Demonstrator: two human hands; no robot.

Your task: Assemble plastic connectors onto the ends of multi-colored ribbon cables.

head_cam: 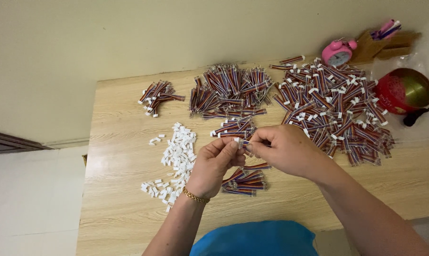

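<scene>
Head view, wooden surface point(119, 223) against a pale wall. Both hands meet over the middle of the surface, nearer the near edge. Left hand point(214, 166): fingers pinched closed on a small white connector point(236, 140), gold bracelet point(195, 196) at the wrist. Right hand point(283, 149): fingers pinched closed on the end of a short multicolour wire point(244, 142), which meets the connector between the two hands; fingertips of both hands touching or nearly so.

Below the hands, a small bundle point(246, 181) of wires lies on the surface. Left of the left hand, a loose pile of white connectors point(176, 156), running toward the near-left. Toward the far edge: small wire cluster point(156, 96) at far left, large wire heap point(228, 90) in the middle, larger heap with white ends fitted point(333, 106) toward the far-right.

Far-right corner: pink alarm clock point(337, 52), wooden holder point(382, 45) with pens, red round tin point(404, 90) with gold lid. Blue cloth point(254, 239) at the near edge
</scene>
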